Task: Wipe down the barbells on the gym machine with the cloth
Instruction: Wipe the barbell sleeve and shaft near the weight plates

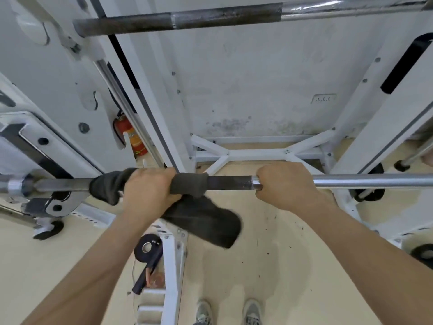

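Forearms are filling the lower corners of the view, angling up to the lower barbell (375, 180), which is lying level across the frame with its long axis running left to right. At the far left its end is sitting in a hook (56, 205) of the white rack (365, 118).

Just right of the hook, the dark cloth (206, 221) is lying wrapped over the bar. The left hand (147, 191) is gripping it from above, fingers curled round cloth and bar together. Cloth is showing on both sides of that fist, and a loose tail is hanging down to the right below the bar.

A short dark knurled stretch is lying bare between the hands. The right hand (281, 184) is closing bare round the bar, fingers curled over the top, where the knurl is giving way to bright metal; it is holding no cloth and seems to be steadying the bar. From there the shiny length is running on to the right edge.

Since the cloth is sitting under the left hand only, any wiping stroke is likely going to travel along the bar's axis. The longer stretch is lying to the right, where the right hand is standing in the way and would probably need to shift.

The upper barbell (210, 18) is hanging well above, parallel, dark along its left part and untouched.
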Action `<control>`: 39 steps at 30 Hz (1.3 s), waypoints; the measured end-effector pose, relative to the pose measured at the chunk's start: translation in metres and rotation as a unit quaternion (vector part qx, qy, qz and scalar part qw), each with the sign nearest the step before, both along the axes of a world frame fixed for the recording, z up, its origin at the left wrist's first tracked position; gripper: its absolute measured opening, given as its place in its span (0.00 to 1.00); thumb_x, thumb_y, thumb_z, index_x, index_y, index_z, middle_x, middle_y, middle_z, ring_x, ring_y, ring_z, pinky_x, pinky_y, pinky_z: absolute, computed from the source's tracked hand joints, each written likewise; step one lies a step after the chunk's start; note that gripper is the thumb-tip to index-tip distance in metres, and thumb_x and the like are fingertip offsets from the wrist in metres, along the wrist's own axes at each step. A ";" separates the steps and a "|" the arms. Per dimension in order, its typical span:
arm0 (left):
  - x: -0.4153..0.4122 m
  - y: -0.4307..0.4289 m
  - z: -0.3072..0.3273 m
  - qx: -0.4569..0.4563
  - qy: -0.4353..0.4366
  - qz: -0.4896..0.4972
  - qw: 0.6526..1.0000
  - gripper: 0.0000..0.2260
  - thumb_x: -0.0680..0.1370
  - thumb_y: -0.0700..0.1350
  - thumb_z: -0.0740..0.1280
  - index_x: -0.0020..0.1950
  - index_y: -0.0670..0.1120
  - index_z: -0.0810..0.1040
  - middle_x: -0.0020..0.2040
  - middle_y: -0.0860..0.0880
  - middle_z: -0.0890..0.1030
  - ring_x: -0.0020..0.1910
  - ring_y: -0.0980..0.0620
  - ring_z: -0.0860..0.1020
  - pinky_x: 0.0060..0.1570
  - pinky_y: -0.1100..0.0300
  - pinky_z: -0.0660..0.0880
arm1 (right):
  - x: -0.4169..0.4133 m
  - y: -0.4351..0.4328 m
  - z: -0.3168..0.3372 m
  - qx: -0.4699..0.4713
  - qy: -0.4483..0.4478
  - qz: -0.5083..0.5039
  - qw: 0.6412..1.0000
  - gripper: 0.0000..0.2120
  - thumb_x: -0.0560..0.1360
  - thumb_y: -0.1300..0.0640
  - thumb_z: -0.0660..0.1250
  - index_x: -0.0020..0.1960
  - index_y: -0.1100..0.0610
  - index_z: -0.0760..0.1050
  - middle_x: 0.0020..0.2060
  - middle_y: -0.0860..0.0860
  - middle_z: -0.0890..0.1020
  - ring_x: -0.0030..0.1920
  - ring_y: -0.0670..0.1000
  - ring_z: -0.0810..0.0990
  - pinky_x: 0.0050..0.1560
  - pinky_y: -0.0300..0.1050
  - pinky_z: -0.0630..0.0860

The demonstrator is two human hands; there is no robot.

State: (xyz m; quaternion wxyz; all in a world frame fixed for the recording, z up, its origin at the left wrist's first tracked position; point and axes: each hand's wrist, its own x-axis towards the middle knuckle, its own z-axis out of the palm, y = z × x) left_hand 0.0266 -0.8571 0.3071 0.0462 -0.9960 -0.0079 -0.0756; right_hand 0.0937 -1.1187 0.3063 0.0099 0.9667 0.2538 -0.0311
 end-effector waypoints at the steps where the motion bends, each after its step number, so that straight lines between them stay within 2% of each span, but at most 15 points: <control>1: 0.000 0.005 0.002 0.001 0.018 0.021 1.000 0.09 0.70 0.55 0.70 0.41 0.51 0.75 0.33 0.50 0.79 0.32 0.47 0.78 0.37 0.57 0.71 | -0.001 0.002 -0.001 -0.003 -0.004 -0.003 1.000 0.13 0.71 0.52 0.62 0.31 0.50 0.62 0.29 0.46 0.71 0.33 0.50 0.73 0.34 0.42 0.69; 3: 0.003 -0.015 0.002 -0.013 0.022 0.019 0.999 0.08 0.71 0.53 0.68 0.41 0.51 0.73 0.33 0.52 0.78 0.32 0.49 0.76 0.38 0.58 0.67 | -0.001 0.005 -0.002 -0.006 -0.010 -0.008 1.000 0.13 0.71 0.53 0.63 0.31 0.50 0.62 0.29 0.46 0.69 0.33 0.51 0.73 0.34 0.42 0.67; 6: 0.019 -0.088 -0.011 0.001 0.003 -0.050 0.999 0.09 0.67 0.51 0.72 0.42 0.51 0.75 0.34 0.53 0.78 0.33 0.49 0.77 0.38 0.57 0.66 | -0.003 0.007 0.004 0.000 0.007 -0.044 0.999 0.14 0.73 0.54 0.63 0.32 0.51 0.64 0.31 0.46 0.72 0.38 0.52 0.78 0.39 0.45 0.74; 9: 0.032 -0.129 -0.016 0.024 -0.001 -0.097 0.995 0.07 0.68 0.50 0.71 0.42 0.51 0.75 0.32 0.54 0.76 0.32 0.51 0.77 0.35 0.59 0.62 | -0.002 0.005 0.011 -0.011 0.020 -0.030 0.999 0.08 0.74 0.52 0.65 0.39 0.54 0.69 0.37 0.49 0.75 0.45 0.54 0.81 0.40 0.45 0.72; 14: 0.009 -0.034 -0.013 0.024 0.001 -0.070 0.997 0.09 0.71 0.52 0.70 0.47 0.51 0.77 0.39 0.51 0.81 0.38 0.48 0.80 0.41 0.55 0.76 | 0.000 0.006 0.009 -0.018 0.037 -0.029 0.999 0.06 0.72 0.49 0.63 0.39 0.49 0.72 0.34 0.46 0.76 0.36 0.49 0.76 0.39 0.43 0.75; 19: -0.012 0.077 -0.005 0.023 -0.001 0.039 0.999 0.11 0.64 0.53 0.75 0.34 0.51 0.74 0.29 0.51 0.77 0.29 0.47 0.76 0.35 0.56 0.72 | -0.002 0.012 0.014 -0.060 0.029 -0.047 0.997 0.09 0.72 0.52 0.61 0.34 0.50 0.68 0.30 0.45 0.73 0.29 0.46 0.71 0.26 0.39 0.62; 24: 0.001 0.004 -0.002 -0.021 -0.008 -0.042 0.999 0.08 0.69 0.52 0.70 0.43 0.51 0.75 0.37 0.52 0.80 0.36 0.49 0.78 0.38 0.57 0.69 | -0.003 0.035 0.015 -0.077 0.048 -0.054 0.994 0.05 0.71 0.53 0.61 0.37 0.51 0.72 0.31 0.46 0.75 0.30 0.47 0.74 0.30 0.39 0.69; 27: 0.015 -0.036 -0.004 -0.035 0.048 -0.106 0.993 0.10 0.75 0.52 0.67 0.53 0.51 0.73 0.45 0.51 0.80 0.43 0.49 0.79 0.43 0.54 0.72 | -0.001 0.042 0.022 -0.111 0.116 -0.070 0.984 0.05 0.71 0.49 0.64 0.41 0.50 0.73 0.33 0.45 0.75 0.32 0.44 0.73 0.29 0.36 0.65; 30: 0.012 0.000 -0.006 -0.014 0.060 -0.115 0.991 0.13 0.76 0.53 0.67 0.58 0.51 0.71 0.49 0.50 0.80 0.47 0.48 0.79 0.47 0.53 0.73 | 0.000 0.058 0.049 -0.171 0.174 -0.071 0.967 0.25 0.68 0.36 0.66 0.57 0.50 0.68 0.54 0.49 0.73 0.54 0.49 0.73 0.46 0.44 0.73; 32: -0.001 0.039 -0.004 -0.045 0.059 -0.098 0.992 0.15 0.75 0.53 0.67 0.60 0.53 0.72 0.50 0.52 0.80 0.50 0.49 0.78 0.52 0.52 0.73 | -0.003 0.095 0.066 -0.113 0.130 -0.019 0.985 0.41 0.68 0.31 0.64 0.73 0.49 0.56 0.70 0.51 0.63 0.69 0.54 0.64 0.60 0.52 0.69; 33: -0.009 0.056 0.001 -0.086 0.067 -0.106 0.988 0.16 0.74 0.52 0.68 0.61 0.54 0.72 0.51 0.53 0.80 0.52 0.50 0.78 0.56 0.53 0.73 | -0.008 0.123 0.067 -0.060 0.126 0.013 0.990 0.44 0.68 0.30 0.64 0.76 0.49 0.53 0.72 0.50 0.61 0.71 0.54 0.62 0.64 0.53 0.68; 35: -0.029 0.092 0.018 -0.215 0.075 -0.121 0.966 0.20 0.72 0.50 0.68 0.64 0.56 0.74 0.54 0.56 0.80 0.55 0.55 0.76 0.59 0.57 0.72 | -0.019 0.181 0.054 -0.008 0.147 0.089 0.985 0.39 0.68 0.30 0.64 0.72 0.48 0.60 0.67 0.49 0.69 0.65 0.54 0.70 0.59 0.52 0.73; 36: -0.041 0.113 0.027 -0.268 0.048 -0.083 0.958 0.19 0.72 0.49 0.67 0.63 0.57 0.76 0.55 0.57 0.80 0.56 0.56 0.76 0.59 0.59 0.72 | -0.025 0.203 0.043 -0.004 0.154 0.116 0.981 0.32 0.69 0.32 0.65 0.66 0.49 0.66 0.58 0.49 0.76 0.57 0.53 0.75 0.51 0.50 0.75; 38: -0.060 0.162 0.036 -0.312 -0.086 0.074 0.943 0.13 0.73 0.46 0.65 0.56 0.54 0.81 0.53 0.56 0.81 0.55 0.54 0.76 0.54 0.57 0.74 | -0.035 0.239 0.027 0.004 0.115 0.123 0.986 0.16 0.75 0.39 0.63 0.50 0.51 0.69 0.37 0.47 0.73 0.42 0.52 0.76 0.40 0.44 0.72; 39: -0.064 0.185 0.034 -0.291 -0.155 0.158 0.931 0.11 0.74 0.44 0.64 0.53 0.51 0.82 0.52 0.52 0.81 0.54 0.49 0.76 0.52 0.54 0.74 | -0.039 0.256 0.023 0.008 0.085 0.124 0.989 0.12 0.77 0.44 0.62 0.47 0.52 0.67 0.34 0.46 0.69 0.38 0.51 0.74 0.38 0.44 0.69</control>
